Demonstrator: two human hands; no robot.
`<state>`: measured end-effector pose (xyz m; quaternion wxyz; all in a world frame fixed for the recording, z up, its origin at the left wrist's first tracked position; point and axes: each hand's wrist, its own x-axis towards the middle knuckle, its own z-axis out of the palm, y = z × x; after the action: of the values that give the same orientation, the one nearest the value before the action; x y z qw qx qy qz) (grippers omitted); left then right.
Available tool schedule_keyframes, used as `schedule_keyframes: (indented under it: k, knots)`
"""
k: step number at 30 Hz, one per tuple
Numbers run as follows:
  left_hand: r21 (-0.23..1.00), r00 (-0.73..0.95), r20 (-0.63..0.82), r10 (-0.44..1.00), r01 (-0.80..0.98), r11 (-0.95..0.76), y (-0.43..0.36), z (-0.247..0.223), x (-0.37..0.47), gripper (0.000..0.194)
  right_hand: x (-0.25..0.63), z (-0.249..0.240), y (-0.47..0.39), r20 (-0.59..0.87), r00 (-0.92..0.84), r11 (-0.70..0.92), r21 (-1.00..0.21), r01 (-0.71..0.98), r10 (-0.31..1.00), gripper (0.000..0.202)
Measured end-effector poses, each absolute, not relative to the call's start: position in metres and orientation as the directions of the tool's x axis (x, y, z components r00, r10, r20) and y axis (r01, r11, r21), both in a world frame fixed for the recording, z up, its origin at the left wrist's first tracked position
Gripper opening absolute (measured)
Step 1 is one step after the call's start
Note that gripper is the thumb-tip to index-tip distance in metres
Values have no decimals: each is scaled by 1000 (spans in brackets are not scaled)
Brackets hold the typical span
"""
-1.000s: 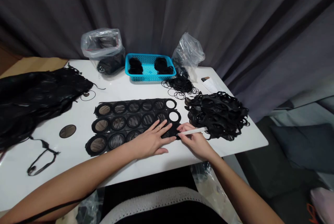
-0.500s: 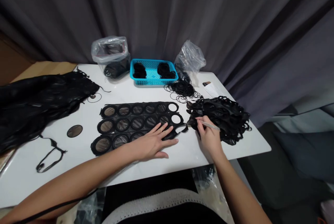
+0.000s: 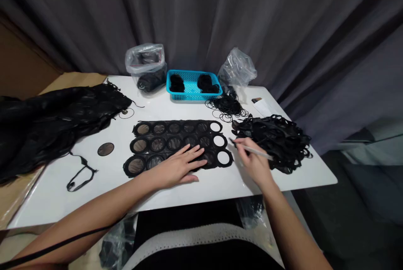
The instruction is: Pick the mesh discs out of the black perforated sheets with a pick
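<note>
A black sheet [image 3: 166, 135] with rows of round rings lies flat on the white table [image 3: 110, 194]. Table white shows through the three rings of its right-hand column; the other visible rings hold dark mesh. My left hand [image 3: 178, 167] rests palm down on the sheet's lower middle, fingers spread, hiding some rings. Just right of the sheet, my right hand [image 3: 255, 165] pinches slim pale tweezers [image 3: 257, 151], whose dark tip points left toward the sheet's edge. Close behind that hand is a heap of black ring-shaped scraps [image 3: 277, 142].
Black sheets [image 3: 63, 116] are piled at left, near a loose mesh disc [image 3: 105, 149] and a torn scrap [image 3: 82, 179]. At the back stand a blue basket [image 3: 193, 97] with black bundles, two plastic bags [image 3: 145, 64] [image 3: 237, 68], and tangled thin black loops [image 3: 228, 105].
The lower right ring was partly covered by a lifted black piece; it now lies flat and open. The tweezers have come away from the scrap heap, back toward the sheet. The view has shifted left.
</note>
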<state>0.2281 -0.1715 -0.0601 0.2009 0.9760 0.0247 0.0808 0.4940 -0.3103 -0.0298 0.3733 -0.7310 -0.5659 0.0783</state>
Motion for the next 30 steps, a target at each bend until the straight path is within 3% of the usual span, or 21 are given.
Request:
schedule_keyframes:
  k: [6, 17, 21, 26, 28, 30]
  knots:
    - [388, 991, 121, 50, -1, -922, -173, -64, 223, 56, 448, -51, -295, 110, -21, 98, -757, 646, 994, 16]
    - [360, 995, 87, 39, 5, -933, -174, -63, 222, 54, 449, -50, -294, 44, -46, 62, -818, 573, 998, 20]
    - [385, 993, 103, 62, 18, -923, -174, -61, 221, 54, 445, -50, -296, 57, -66, 86, -774, 627, 996, 17]
    - [401, 994, 73, 82, 46, -915, -173, -61, 223, 53, 431, -60, -303, 178, -169, 242, -575, 781, 969, 17]
    - [409, 994, 70, 83, 47, -911, -173, -62, 223, 53, 437, -63, -303, 234, -108, 222, -542, 811, 966, 19]
    - [419, 993, 79, 87, 46, -907, -174, -62, 221, 53, 455, -61, -301, 298, 72, 117, -570, 813, 952, 19]
